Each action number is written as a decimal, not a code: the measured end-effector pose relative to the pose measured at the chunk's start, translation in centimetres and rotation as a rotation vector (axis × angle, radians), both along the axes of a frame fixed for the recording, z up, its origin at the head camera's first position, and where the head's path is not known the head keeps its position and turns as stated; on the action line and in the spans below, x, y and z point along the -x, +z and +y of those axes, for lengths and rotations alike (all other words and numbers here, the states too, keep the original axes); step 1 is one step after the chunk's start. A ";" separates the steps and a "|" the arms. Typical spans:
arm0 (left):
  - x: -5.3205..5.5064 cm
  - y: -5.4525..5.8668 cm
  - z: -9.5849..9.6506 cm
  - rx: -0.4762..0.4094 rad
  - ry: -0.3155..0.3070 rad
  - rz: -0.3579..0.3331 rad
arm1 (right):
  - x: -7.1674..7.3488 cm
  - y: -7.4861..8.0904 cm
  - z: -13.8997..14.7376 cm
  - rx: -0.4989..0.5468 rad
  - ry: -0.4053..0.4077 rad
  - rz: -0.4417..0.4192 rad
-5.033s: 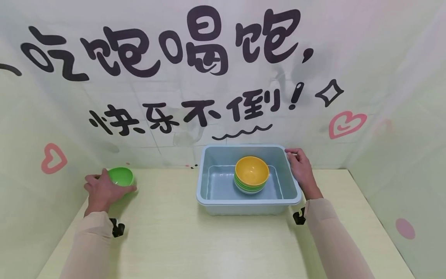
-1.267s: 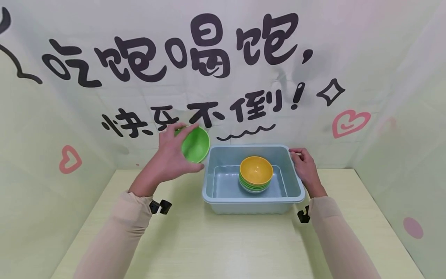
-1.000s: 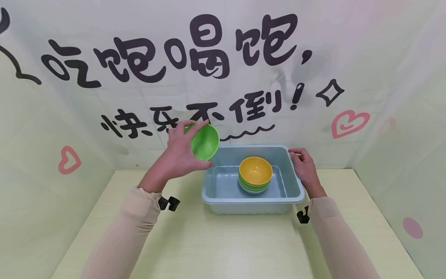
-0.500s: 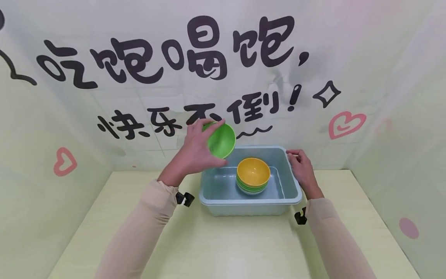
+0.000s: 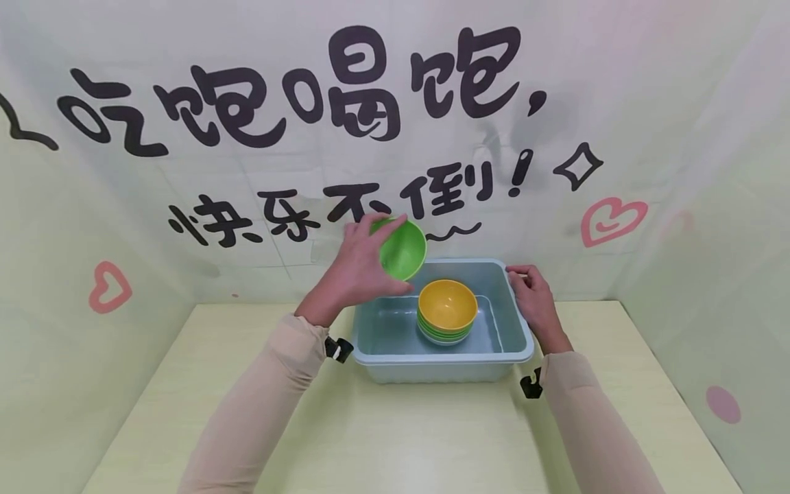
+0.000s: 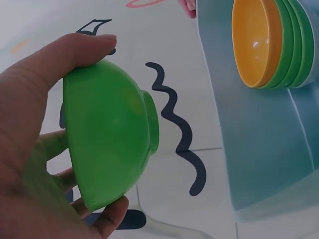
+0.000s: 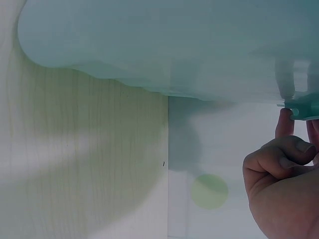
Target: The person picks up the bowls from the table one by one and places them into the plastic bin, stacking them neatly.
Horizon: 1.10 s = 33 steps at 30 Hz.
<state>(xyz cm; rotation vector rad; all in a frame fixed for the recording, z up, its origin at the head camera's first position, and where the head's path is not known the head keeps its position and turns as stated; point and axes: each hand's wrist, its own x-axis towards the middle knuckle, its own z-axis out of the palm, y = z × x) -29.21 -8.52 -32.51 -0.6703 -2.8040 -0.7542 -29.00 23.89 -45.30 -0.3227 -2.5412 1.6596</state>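
Observation:
My left hand (image 5: pixel 360 269) holds a green bowl (image 5: pixel 405 252) by its rim, thumb on one side and fingers on the other. The bowl is tipped on its side, its foot turned away from the palm in the left wrist view. It hangs in the air over the back left of a light blue plastic basin (image 5: pixel 444 359). Inside the basin stands a stack of bowls: a yellow bowl (image 5: pixel 447 305) on top, several green bowls (image 5: pixel 443 335) under it and a whitish one lowest. With curled fingers my right hand (image 5: pixel 537 307) grips the basin's rim near its back right corner.
The basin stands on a pale wooden table (image 5: pixel 401 439) close to the back wall. Printed sheeting (image 5: pixel 247 171) with black lettering hangs behind, and side sheets flank the table. A black wrist mount (image 5: pixel 339 349) sits just left of the basin.
My left hand picked up the green bowl at the table's far left, lifted it and carried it right, over the basin. The right hand has stayed on the rim.

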 end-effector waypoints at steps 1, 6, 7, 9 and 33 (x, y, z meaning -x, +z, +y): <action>0.1 -0.1 0.1 -0.001 -0.004 0.001 | 0.0 0.0 0.0 -0.001 -0.001 0.002; 0.7 -0.7 0.8 -0.008 -0.013 -0.008 | 0.0 -0.1 -0.1 0.011 -0.001 0.001; 0.8 -0.8 1.0 -0.010 -0.017 -0.012 | 0.0 -0.1 -0.1 0.014 -0.001 0.002; 0.9 -1.0 1.4 -0.014 -0.031 -0.023 | 0.0 -0.1 -0.2 0.012 -0.001 0.001; 2.1 -3.1 5.2 0.144 -0.242 -0.027 | 0.2 -0.1 0.2 0.015 0.008 -0.003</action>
